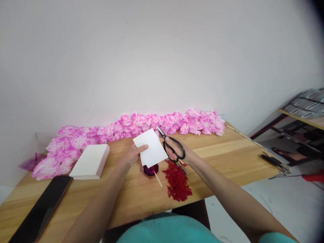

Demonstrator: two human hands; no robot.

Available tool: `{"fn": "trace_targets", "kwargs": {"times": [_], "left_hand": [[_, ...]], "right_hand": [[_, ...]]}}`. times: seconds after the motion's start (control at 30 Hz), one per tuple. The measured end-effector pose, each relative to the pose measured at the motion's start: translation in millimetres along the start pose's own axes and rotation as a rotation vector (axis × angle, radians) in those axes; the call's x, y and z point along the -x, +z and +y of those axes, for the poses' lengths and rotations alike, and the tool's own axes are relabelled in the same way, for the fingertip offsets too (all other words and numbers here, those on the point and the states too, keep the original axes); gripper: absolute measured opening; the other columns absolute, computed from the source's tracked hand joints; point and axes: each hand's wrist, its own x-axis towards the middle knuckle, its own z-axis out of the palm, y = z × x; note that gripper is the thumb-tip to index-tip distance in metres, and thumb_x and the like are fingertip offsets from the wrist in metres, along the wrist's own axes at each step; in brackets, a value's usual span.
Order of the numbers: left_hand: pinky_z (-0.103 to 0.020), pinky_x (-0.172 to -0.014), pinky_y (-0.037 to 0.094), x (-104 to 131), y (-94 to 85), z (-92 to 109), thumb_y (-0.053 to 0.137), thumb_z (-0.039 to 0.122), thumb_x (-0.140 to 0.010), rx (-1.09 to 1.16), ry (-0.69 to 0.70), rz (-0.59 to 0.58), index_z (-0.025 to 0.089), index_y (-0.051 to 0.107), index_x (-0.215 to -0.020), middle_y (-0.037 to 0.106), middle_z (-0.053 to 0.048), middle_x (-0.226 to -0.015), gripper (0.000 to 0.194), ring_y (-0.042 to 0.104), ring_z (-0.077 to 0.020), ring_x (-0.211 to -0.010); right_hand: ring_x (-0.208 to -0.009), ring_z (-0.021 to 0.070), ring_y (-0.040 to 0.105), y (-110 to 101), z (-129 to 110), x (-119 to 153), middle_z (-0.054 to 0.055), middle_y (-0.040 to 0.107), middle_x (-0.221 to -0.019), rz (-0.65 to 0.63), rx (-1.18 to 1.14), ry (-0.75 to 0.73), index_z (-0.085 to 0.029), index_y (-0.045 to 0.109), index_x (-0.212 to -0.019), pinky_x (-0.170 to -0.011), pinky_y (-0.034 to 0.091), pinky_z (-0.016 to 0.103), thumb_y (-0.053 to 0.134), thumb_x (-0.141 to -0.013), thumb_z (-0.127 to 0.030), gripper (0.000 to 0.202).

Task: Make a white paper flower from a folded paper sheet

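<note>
My left hand [133, 154] grips white paper sheets [153, 148], thumb flat on top and the other fingers hidden underneath. In my right hand [187, 154] is a pair of scissors [161, 132] with large black loop handles; their blades point up and away, beside the paper's upper right edge. Beneath the paper sits a small bowl of dark purple-red stuff [149, 170], partly covered, with a thin pale stick [158, 179] leaning out. Just below my right hand lies a pile of red strands [178, 184], with a metal tool [182, 166] at its top.
A thick stack of white paper [88, 161] stands left, beside a long black flat object [42, 212]. Pink-and-white ruffled flowers [141, 125] line the wall side of the wooden table [217, 168]. A black-handled tool [272, 160] lies near the right edge; shelving [303, 116] stands beyond.
</note>
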Motion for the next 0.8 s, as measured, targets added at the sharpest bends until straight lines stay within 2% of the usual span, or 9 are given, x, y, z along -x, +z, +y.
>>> {"fn": "trace_targets", "kwargs": {"times": [0.13,0.23,0.3,0.37,0.47,0.5,0.6,0.7,0.8], "left_hand": [[-0.033,-0.076,0.056,2,0.5,7,0.091,0.026,-0.054,0.048,0.051,0.031,0.014,0.069,-0.099,0.074,-0.009,-0.101,0.052,0.069,-0.0221,-0.084],[-0.032,-0.077,0.056,2,1.9,14,0.091,0.027,-0.054,0.037,0.093,0.051,0.014,0.069,-0.101,0.074,-0.009,-0.103,0.054,0.069,-0.0231,-0.088],[-0.033,-0.080,0.056,2,2.7,18,0.090,0.029,-0.056,0.008,0.124,0.034,0.014,0.068,-0.104,0.073,-0.010,-0.106,0.054,0.068,-0.0243,-0.092],[-0.035,-0.082,0.056,2,3.6,22,0.088,0.032,-0.060,-0.050,0.166,0.012,0.015,0.068,-0.107,0.072,-0.011,-0.108,0.054,0.068,-0.0254,-0.095],[-0.035,-0.082,0.056,5,6.9,29,0.085,0.036,-0.063,-0.213,0.235,0.016,0.015,0.068,-0.106,0.072,-0.011,-0.111,0.050,0.067,-0.0267,-0.099],[-0.035,-0.082,0.056,8,9.0,31,0.085,0.037,-0.064,-0.282,0.258,0.022,0.015,0.069,-0.104,0.072,-0.012,-0.112,0.049,0.067,-0.0273,-0.100],[-0.036,-0.081,0.057,21,19.3,40,0.082,0.042,-0.067,-0.488,0.309,0.037,0.014,0.070,-0.100,0.072,-0.012,-0.111,0.045,0.067,-0.0293,-0.100],[-0.036,-0.076,0.058,39,31.9,45,0.080,0.042,-0.068,-0.593,0.340,0.067,0.013,0.070,-0.095,0.074,-0.012,-0.104,0.040,0.069,-0.0289,-0.093],[-0.034,-0.071,0.057,53,39.4,46,0.081,0.038,-0.068,-0.585,0.344,0.066,0.012,0.071,-0.092,0.075,-0.010,-0.094,0.037,0.070,-0.0272,-0.084]], "right_hand": [[-0.049,0.0128,0.053,-68,-4,11,-0.002,0.060,-0.066,0.159,0.603,0.008,-0.023,0.052,-0.115,-0.048,0.039,0.024,0.057,-0.084,-0.056,0.046],[-0.083,0.0242,0.067,-123,5,33,0.010,0.071,-0.098,0.260,1.315,0.241,-0.024,0.056,-0.125,-0.066,0.045,0.029,0.057,-0.086,-0.040,0.042],[-0.086,0.0272,0.069,-146,12,48,0.012,0.072,-0.100,0.237,1.520,0.472,-0.024,0.057,-0.126,-0.067,0.046,0.032,0.047,-0.091,-0.039,0.039],[-0.087,0.0297,0.070,-151,14,60,0.015,0.073,-0.098,0.255,1.564,0.552,-0.019,0.058,-0.126,-0.068,0.048,0.034,0.049,-0.091,-0.036,0.040],[-0.098,0.0334,0.068,-129,2,63,0.020,0.071,-0.105,0.335,1.579,0.482,-0.015,0.055,-0.129,-0.076,0.050,0.040,0.052,-0.090,-0.038,0.045],[-0.103,0.0332,0.066,-115,-5,60,0.019,0.070,-0.111,0.381,1.543,0.329,-0.017,0.055,-0.130,-0.081,0.050,0.042,0.049,-0.093,-0.039,0.044],[-0.115,0.0262,0.062,-63,-27,45,0.011,0.066,-0.126,0.279,1.103,-0.170,-0.024,0.056,-0.127,-0.095,0.048,0.041,0.050,-0.093,-0.043,0.040],[-0.116,0.0216,0.061,-19,-37,26,0.007,0.063,-0.129,0.170,0.647,-0.288,-0.027,0.056,-0.124,-0.097,0.048,0.040,0.058,-0.088,-0.046,0.040],[-0.119,0.0210,0.057,4,-35,8,0.007,0.061,-0.130,0.108,0.413,-0.336,-0.026,0.057,-0.119,-0.102,0.045,0.042,0.066,-0.082,-0.043,0.042]]}}
